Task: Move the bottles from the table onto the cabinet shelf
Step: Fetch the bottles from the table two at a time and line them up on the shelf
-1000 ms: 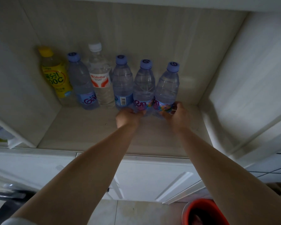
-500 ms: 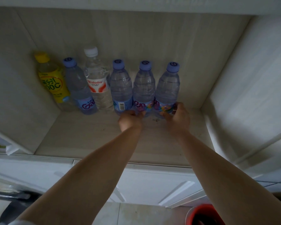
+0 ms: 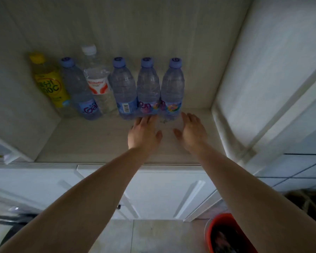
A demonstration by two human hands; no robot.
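Observation:
Several bottles stand in a row at the back of the cabinet shelf point(image 3: 98, 143). From the left: a yellow drink bottle point(image 3: 50, 83), a blue-capped water bottle point(image 3: 80, 90), a taller white-capped bottle point(image 3: 97, 83), then three more blue-capped water bottles point(image 3: 123, 88), point(image 3: 148, 86), point(image 3: 172, 86). My left hand point(image 3: 143, 133) lies open just in front of the second bottle from the right, fingertips near its base. My right hand point(image 3: 192, 132) is open too, a little in front and right of the last bottle. Neither hand holds anything.
The shelf's right wall point(image 3: 244, 79) and left wall point(image 3: 13, 106) close the bay. White cabinet doors point(image 3: 162, 194) lie below the shelf edge. A red bucket point(image 3: 224, 234) stands on the tiled floor at the lower right. Bare shelf runs right of the bottles.
Both hands have let go of the two rightmost bottles, opened and drawn back toward me. The bottles stay standing in the row.

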